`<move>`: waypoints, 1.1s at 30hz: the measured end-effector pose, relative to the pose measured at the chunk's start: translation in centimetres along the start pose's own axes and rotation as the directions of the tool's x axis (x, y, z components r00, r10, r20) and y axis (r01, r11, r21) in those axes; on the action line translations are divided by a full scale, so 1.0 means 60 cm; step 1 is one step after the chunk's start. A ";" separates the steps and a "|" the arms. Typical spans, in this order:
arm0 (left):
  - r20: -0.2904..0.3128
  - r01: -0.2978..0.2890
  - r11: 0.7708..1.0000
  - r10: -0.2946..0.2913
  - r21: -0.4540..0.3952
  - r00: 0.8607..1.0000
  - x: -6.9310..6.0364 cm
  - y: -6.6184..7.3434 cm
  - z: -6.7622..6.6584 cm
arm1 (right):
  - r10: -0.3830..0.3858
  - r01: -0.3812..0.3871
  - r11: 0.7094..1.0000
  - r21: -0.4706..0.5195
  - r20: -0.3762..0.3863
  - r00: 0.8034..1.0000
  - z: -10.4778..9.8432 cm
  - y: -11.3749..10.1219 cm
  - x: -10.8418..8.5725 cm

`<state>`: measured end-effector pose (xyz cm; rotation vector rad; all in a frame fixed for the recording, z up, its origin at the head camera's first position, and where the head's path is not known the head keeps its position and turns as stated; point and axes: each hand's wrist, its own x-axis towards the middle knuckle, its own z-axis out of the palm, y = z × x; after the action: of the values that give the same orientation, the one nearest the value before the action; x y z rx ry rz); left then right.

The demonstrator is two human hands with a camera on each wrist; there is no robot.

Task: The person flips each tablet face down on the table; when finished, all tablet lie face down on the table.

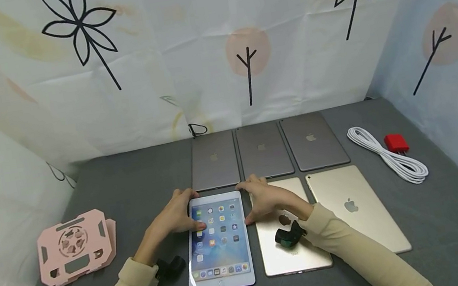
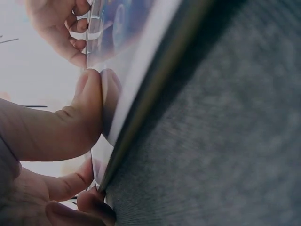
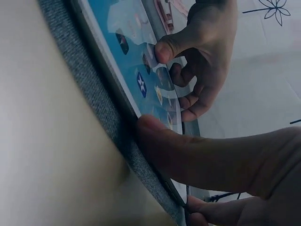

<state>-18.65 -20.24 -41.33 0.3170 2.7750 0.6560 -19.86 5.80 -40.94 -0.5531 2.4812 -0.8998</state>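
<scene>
A white tablet lies screen up on the grey table, its display lit with rows of app icons. My left hand grips its upper left edge. In the left wrist view the left thumb presses on the glass, with other fingers at the edge. My right hand holds the upper right corner. In the right wrist view the right thumb lies against the side edge, and fingers reach the top edge. Under the right wrist lies a gold tablet, back up, partly covered by the hand and forearm.
Another gold tablet lies to the right. Three grey tablets form a row behind. A coiled white cable and a red charger plug are at the far right. Pink stand-like plates lie left. Printed curtains enclose the table.
</scene>
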 end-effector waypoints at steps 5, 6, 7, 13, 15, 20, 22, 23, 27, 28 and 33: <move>0.005 -0.004 1.000 0.004 -0.006 1.000 0.000 0.002 -0.001 | 0.067 -0.069 0.988 0.136 0.014 0.998 -0.005 0.002 0.007; 0.009 -0.011 1.000 0.011 -0.004 1.000 0.000 0.003 -0.001 | 0.081 -0.083 0.983 0.165 0.019 0.997 -0.005 0.003 0.008; 0.012 -0.017 1.000 0.017 -0.002 1.000 -0.001 0.004 -0.002 | 0.092 -0.095 0.977 0.191 0.022 0.995 -0.006 0.004 0.009; 0.023 -0.017 1.000 0.017 -0.001 1.000 -0.001 0.004 -0.003 | 0.080 -0.098 0.943 0.317 0.071 0.994 -0.012 0.011 0.016; 0.025 -0.024 1.000 0.024 -0.004 0.999 -0.001 0.002 -0.002 | 0.067 -0.095 0.924 0.370 0.089 0.994 -0.014 0.013 0.016; 0.033 -0.059 0.998 0.060 -0.018 0.998 0.001 -0.006 -0.003 | 0.049 -0.110 0.857 0.504 0.134 0.990 -0.018 0.014 0.014; 0.034 -0.073 0.997 0.074 -0.027 0.997 0.002 -0.009 -0.004 | 0.028 -0.107 0.831 0.547 0.150 0.988 -0.018 0.014 0.011; 0.034 -0.082 0.996 0.083 -0.030 0.996 0.002 -0.011 -0.004 | 0.017 -0.107 0.817 0.567 0.161 0.987 -0.018 0.014 0.010; 0.031 -0.101 0.993 0.103 -0.054 0.994 0.001 -0.017 -0.003 | -0.049 -0.086 0.769 0.633 0.193 0.980 -0.017 0.017 0.005; 0.030 -0.107 0.993 0.109 -0.059 0.994 0.001 -0.018 -0.002 | -0.063 -0.080 0.759 0.647 0.196 0.979 -0.015 0.018 0.004; 0.026 -0.116 0.989 0.118 -0.090 0.993 0.001 -0.021 0.001 | -0.092 -0.052 0.734 0.677 0.176 0.980 -0.012 0.024 -0.002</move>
<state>-18.85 -21.30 -41.99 0.4702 2.7040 0.7922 -20.46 7.22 -41.40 -0.3780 1.7717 -1.5725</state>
